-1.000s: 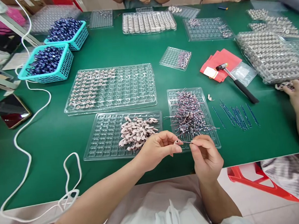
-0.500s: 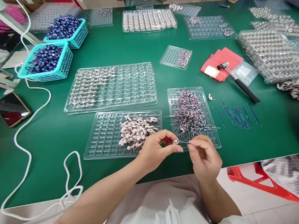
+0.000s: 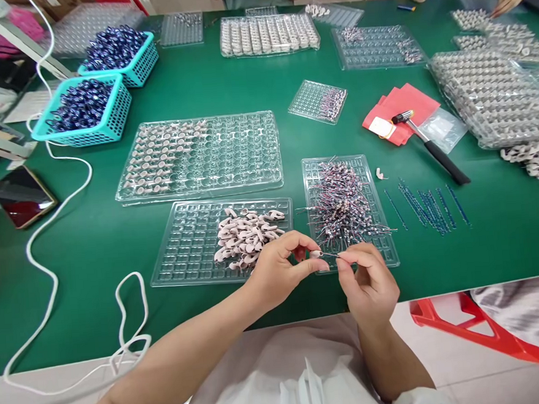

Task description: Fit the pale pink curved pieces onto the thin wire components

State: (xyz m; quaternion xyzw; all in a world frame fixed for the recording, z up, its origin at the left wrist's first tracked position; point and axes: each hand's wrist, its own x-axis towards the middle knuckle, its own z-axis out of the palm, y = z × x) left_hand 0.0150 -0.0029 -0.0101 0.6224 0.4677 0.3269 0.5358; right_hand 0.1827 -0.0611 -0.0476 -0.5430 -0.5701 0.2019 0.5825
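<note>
— Head camera: what's in the hands?
— Left hand (image 3: 278, 266) pinches a small pink piece (image 3: 316, 254); right hand (image 3: 367, 281) pinches a thin wire (image 3: 331, 255) meeting it, over the near table (image 3: 92, 251) edge.
— Handling?
— Light; the wire likely bends, so grip near its tip.
— Unclear?
— The join is too small to tell.

text: none legible | labels: none (trays, baskets unmarked)
</note>
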